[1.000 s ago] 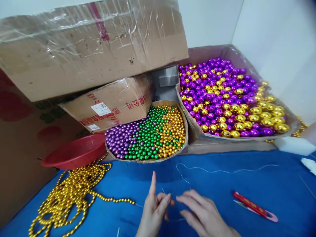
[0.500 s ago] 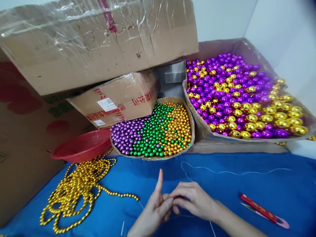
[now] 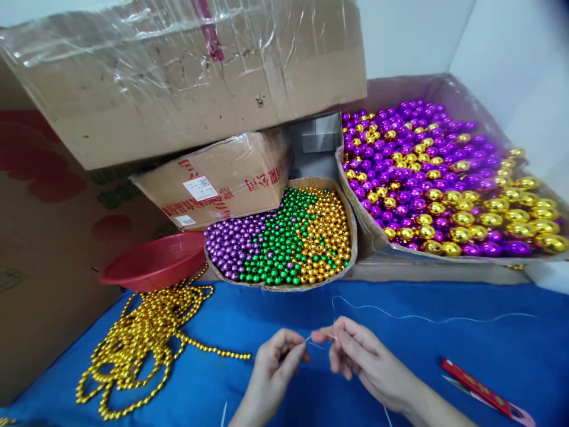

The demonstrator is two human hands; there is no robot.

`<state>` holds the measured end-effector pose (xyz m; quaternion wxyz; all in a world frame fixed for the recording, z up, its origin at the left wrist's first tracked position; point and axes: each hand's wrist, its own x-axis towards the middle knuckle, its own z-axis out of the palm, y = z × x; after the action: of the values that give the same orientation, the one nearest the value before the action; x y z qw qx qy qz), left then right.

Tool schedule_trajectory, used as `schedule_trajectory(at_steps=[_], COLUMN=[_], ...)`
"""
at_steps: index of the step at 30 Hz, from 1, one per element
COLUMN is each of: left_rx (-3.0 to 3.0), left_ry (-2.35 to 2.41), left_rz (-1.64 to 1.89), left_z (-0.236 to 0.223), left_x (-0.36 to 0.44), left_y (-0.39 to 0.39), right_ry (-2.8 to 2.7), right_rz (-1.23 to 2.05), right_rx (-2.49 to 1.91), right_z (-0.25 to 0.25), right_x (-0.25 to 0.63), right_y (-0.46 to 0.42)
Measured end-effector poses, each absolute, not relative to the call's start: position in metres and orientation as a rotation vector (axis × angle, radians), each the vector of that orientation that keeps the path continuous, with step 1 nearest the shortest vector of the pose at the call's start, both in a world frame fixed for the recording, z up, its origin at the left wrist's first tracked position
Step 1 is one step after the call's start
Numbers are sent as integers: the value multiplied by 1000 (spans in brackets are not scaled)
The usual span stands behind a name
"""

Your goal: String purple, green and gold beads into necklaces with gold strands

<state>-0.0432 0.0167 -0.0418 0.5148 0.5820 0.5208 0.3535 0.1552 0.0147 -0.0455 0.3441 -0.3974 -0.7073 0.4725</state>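
Note:
Thin white string (image 3: 413,316) lies across the blue cloth and runs to my hands. My left hand (image 3: 280,362) pinches a bit of it between thumb and forefinger. Close on the right, my right hand (image 3: 360,359) also has its fingers closed on the string, thumb against forefinger. A short length of string stretches between the two hands. To the left, a heap of gold bead strands (image 3: 146,338) rests on the cloth, one strand's end pointing toward my left hand.
A cardboard box of purple, green and gold beads (image 3: 284,249) stands behind my hands. A larger box of purple and gold beads (image 3: 427,172) is back right. A red basin (image 3: 153,264) sits left. A red-handled cutter (image 3: 480,386) lies right. Stacked cartons (image 3: 186,89) rise behind.
My hands have drawn apart, with string now visible between them. My left thumb and forefinger have come together in a pinch. The view has shifted slightly.

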Motion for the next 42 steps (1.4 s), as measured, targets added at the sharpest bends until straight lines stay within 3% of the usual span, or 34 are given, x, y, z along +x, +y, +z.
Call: schedule_trajectory(at_steps=[3,8,16,19,23,27,35,42], left_rx=[1462,1264,1367,1327,1067,1044,1201,1094], left_ry=[1321,1162,835,773,847,978,1036,1101], left_rz=[946,949,948,863,792,758,750,787], left_z=[-45,-26,44,36,-10,-40,-40,-39], left_x=[-40,-26,32,36,29,18,3,14], left_y=[17,11,21,29,29,23,21,15], right_ry=[-1829,-2388,-2091,-2184,-2527,-2472,-2197,-2117], right_rz=[1157,431,309,270,96,258,458,324], right_rx=[-984,-1001,-1381,-1358,-1100,-1103,-1313,-1308], right_z=[-41,-26,14,13,5,-10,-42,-43], right_x=[151,151,211,219,206,196,198,183], right_y=[11,10,1,2,5,3,12,18])
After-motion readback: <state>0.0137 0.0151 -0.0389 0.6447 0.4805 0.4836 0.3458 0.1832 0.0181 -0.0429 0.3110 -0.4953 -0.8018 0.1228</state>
